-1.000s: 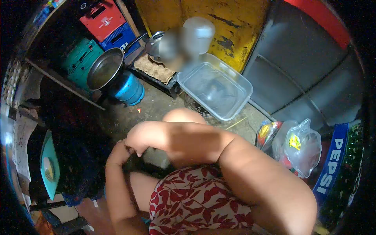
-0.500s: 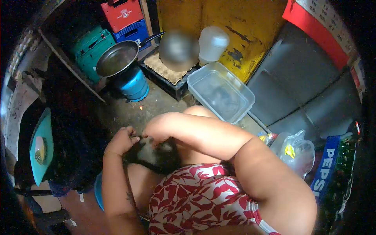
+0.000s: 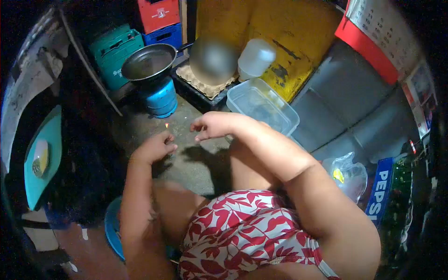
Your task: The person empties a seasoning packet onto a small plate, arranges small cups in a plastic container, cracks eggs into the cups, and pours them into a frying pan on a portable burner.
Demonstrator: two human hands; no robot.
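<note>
My left hand [image 3: 162,145] is above the floor near the middle, its fingers loosely curled and thumb apart, nothing visible in it. To its right hovers my right hand [image 3: 206,127], loosely curled with a gap between fingers and thumb, holding nothing I can see. Beyond them, a frying pan [image 3: 150,60] with something dark in it rests on a blue gas canister burner [image 3: 161,100]. The clear plastic container [image 3: 275,109] lies behind my right forearm. A small orange scrap [image 3: 166,125] is on the floor near my left hand.
Crates in green [image 3: 114,60], red [image 3: 159,16] and blue stand behind. A translucent jug [image 3: 256,56] is near a blurred round object on brown cardboard [image 3: 205,86]. At left is a turquoise tray [image 3: 50,149]; at right, plastic bags [image 3: 350,175] and a Pepsi crate [image 3: 380,191].
Both hands have moved forward and to the right. My right hand has turned, its fingers now more visible, with a wider gap between the two hands. The camera view has shifted slightly.
</note>
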